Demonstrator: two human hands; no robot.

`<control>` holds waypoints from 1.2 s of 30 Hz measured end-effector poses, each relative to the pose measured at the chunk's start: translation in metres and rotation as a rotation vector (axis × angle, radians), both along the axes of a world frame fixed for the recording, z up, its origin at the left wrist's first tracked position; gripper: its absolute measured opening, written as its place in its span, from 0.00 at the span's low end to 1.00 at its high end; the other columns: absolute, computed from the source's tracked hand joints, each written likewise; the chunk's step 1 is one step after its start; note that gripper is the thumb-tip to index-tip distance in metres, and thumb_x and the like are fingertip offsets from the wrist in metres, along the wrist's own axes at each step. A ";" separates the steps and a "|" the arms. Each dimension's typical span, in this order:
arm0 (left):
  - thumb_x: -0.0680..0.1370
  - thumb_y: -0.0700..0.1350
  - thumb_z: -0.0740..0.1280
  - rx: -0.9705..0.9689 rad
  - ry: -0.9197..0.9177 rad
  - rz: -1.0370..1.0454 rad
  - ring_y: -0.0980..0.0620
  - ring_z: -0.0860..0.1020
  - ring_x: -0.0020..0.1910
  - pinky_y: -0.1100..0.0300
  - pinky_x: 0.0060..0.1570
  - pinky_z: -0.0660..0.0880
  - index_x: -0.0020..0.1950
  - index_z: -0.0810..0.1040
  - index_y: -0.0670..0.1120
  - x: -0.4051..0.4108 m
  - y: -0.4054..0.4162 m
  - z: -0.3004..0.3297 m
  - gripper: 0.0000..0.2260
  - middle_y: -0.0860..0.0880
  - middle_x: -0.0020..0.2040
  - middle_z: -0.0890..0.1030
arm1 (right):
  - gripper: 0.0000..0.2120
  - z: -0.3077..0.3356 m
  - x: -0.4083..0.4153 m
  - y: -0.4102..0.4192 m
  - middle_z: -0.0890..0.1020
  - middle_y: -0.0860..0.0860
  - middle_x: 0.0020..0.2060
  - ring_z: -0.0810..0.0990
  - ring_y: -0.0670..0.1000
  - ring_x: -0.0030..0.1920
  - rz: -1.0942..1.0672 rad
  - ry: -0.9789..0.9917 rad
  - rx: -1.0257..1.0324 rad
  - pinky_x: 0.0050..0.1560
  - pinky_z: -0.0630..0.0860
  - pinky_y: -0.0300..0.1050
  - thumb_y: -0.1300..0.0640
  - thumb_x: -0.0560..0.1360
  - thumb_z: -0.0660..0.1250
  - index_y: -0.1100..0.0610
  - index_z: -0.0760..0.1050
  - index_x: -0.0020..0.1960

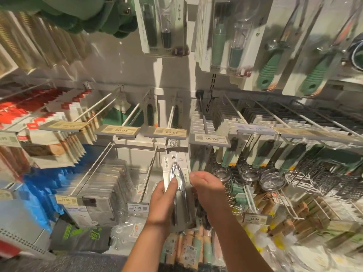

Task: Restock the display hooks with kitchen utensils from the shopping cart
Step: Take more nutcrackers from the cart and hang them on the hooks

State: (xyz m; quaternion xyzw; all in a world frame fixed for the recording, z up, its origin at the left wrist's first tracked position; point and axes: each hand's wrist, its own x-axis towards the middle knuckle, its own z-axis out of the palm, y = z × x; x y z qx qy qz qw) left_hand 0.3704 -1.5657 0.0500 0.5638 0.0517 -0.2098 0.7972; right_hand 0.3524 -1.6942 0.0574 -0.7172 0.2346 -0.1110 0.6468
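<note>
The step in hand is hanging one carded utensil: a chrome cracker-type tool on a white backing card [177, 185], held at the lower middle of the frame, just below the row of price tags. The card's punched hole sits at its top end, close to the tip of a white display hook [150, 173] that runs down toward the 18.50 tag, but it does not look threaded yet; the blur there makes that hard to settle.

The left hand [164, 201] grips the card from its left edge, thumb pressed across the front beside the metal jaws of the tool, fingers behind. The right hand [206, 188] comes in from the right with fingers curled at the card's right edge; it seems to pinch that edge, though the contact is hidden behind the hand.

Both forearms rise from the bottom of the frame, converging on the card.

Next, I judge, the hole must be lined up with a hook tip and the card slid back along the wire. The shopping cart is not in view.
</note>
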 end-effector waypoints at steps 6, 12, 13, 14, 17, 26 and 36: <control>0.79 0.47 0.72 0.007 -0.017 0.044 0.38 0.84 0.51 0.37 0.60 0.78 0.63 0.79 0.42 -0.001 0.001 0.003 0.16 0.36 0.55 0.86 | 0.08 0.004 -0.004 0.007 0.84 0.48 0.35 0.80 0.46 0.37 0.033 -0.014 0.014 0.40 0.75 0.39 0.53 0.79 0.71 0.58 0.82 0.50; 0.78 0.41 0.74 0.050 -0.086 -0.005 0.36 0.85 0.55 0.36 0.61 0.79 0.63 0.78 0.42 0.003 0.007 -0.004 0.15 0.40 0.54 0.87 | 0.13 0.003 -0.009 0.010 0.75 0.48 0.28 0.72 0.44 0.28 0.070 -0.056 0.075 0.29 0.70 0.37 0.54 0.80 0.70 0.62 0.76 0.41; 0.78 0.40 0.74 0.046 -0.091 -0.013 0.38 0.85 0.54 0.39 0.59 0.81 0.63 0.78 0.42 0.003 0.007 -0.004 0.15 0.40 0.54 0.87 | 0.12 0.003 -0.009 0.010 0.74 0.46 0.27 0.70 0.43 0.27 0.068 -0.062 0.078 0.28 0.68 0.36 0.55 0.80 0.70 0.61 0.76 0.41; 0.78 0.40 0.74 0.044 -0.100 -0.018 0.40 0.86 0.53 0.42 0.56 0.82 0.63 0.78 0.42 0.002 0.008 -0.003 0.15 0.40 0.54 0.87 | 0.12 0.002 -0.009 0.010 0.72 0.45 0.26 0.69 0.44 0.27 0.065 -0.067 0.076 0.28 0.67 0.37 0.55 0.79 0.70 0.60 0.75 0.40; 0.80 0.44 0.72 0.038 -0.123 0.002 0.43 0.86 0.51 0.53 0.44 0.83 0.63 0.79 0.44 0.003 0.008 -0.006 0.12 0.42 0.53 0.87 | 0.09 0.004 -0.009 0.011 0.81 0.49 0.31 0.76 0.49 0.33 0.051 -0.114 0.105 0.36 0.75 0.46 0.54 0.78 0.71 0.58 0.78 0.43; 0.82 0.50 0.69 0.045 -0.106 0.048 0.53 0.83 0.60 0.54 0.58 0.77 0.58 0.79 0.55 0.003 0.003 -0.008 0.05 0.54 0.56 0.87 | 0.08 0.014 -0.020 0.000 0.86 0.53 0.42 0.84 0.53 0.44 -0.028 -0.279 0.006 0.45 0.79 0.43 0.54 0.78 0.65 0.56 0.80 0.52; 0.82 0.49 0.69 0.083 -0.123 0.038 0.45 0.83 0.60 0.42 0.65 0.77 0.59 0.80 0.53 0.005 -0.002 -0.013 0.06 0.52 0.55 0.87 | 0.16 0.024 0.000 -0.015 0.68 0.44 0.42 0.78 0.62 0.45 -0.113 -0.280 -0.110 0.49 0.72 0.51 0.50 0.82 0.65 0.64 0.76 0.51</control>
